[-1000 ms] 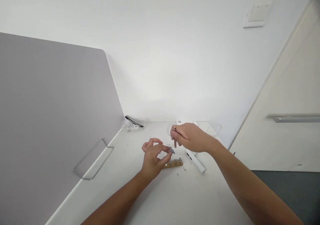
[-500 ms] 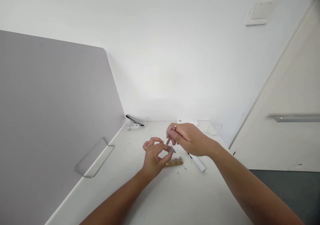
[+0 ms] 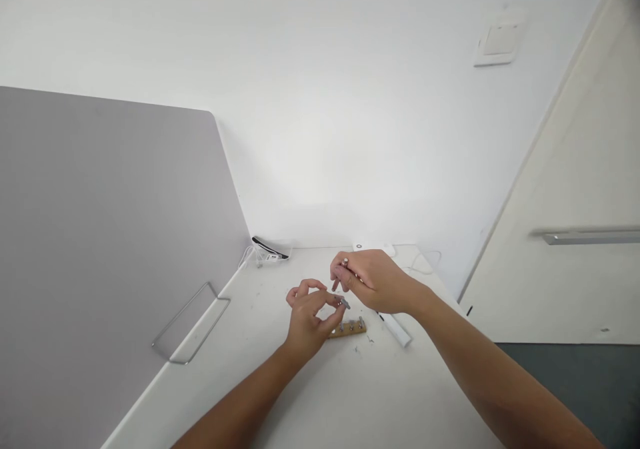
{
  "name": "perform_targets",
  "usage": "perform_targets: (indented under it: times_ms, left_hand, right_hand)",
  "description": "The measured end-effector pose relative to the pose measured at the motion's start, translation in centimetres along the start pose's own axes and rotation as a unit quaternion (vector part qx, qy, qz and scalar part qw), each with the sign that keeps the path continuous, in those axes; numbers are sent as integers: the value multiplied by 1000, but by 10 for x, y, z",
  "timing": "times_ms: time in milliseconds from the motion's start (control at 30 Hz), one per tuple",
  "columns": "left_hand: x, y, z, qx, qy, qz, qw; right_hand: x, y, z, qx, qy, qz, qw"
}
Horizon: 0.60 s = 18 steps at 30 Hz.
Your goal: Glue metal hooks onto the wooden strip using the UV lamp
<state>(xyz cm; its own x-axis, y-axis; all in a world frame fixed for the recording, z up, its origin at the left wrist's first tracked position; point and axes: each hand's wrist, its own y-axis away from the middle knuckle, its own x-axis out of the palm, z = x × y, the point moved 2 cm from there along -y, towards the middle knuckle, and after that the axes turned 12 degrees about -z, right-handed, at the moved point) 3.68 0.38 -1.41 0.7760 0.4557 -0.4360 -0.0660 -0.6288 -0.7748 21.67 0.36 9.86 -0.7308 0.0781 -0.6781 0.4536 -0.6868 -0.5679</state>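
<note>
Thumb and fingertips of my left hand (image 3: pixel 309 316) are closed in a pinch on a small grey metal piece (image 3: pixel 345 304). Just above and to the right, my right hand (image 3: pixel 373 277) grips a slim rod-like tool (image 3: pixel 345 262) with a shiny top end, its lower part pointing down toward the left fingers. Whether its tip touches the metal piece I cannot tell. Below the hands lies a wooden block (image 3: pixel 350 330) with several small metal parts standing on it; my left hand hides its left end.
On the white table (image 3: pixel 320 396), a long white case (image 3: pixel 397 330) lies right of the block, near small dark scraps (image 3: pixel 356 350). A clear tray with a black strip (image 3: pixel 271 248) and cables sits at the back left. A grey partition (image 3: pixel 115 236) with a wire bracket (image 3: pixel 191 326) borders the left.
The camera view has tilted and shifted slightly. My right hand has moved a little left, and the tool stands more upright. My left hand keeps its pinch on the metal piece.
</note>
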Motion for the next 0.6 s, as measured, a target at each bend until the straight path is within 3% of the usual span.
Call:
perform_targets:
  times_ms: [200, 367, 500, 600]
  left_hand:
    - [0, 0, 0, 0, -7, 3, 1000]
    - [-2, -3, 0, 17, -12, 1, 1000]
    - [-1, -2, 1, 7, -3, -1, 1000]
    - [1, 0, 1, 2, -3, 4, 1000]
  right_hand:
    - [-3, 5, 6, -69, 14, -17, 997]
    - [-31, 22, 26, -144, -66, -92, 983]
    - [-56, 30, 36, -116, -63, -106, 986]
    - [-63, 28, 35, -80, -51, -92, 991]
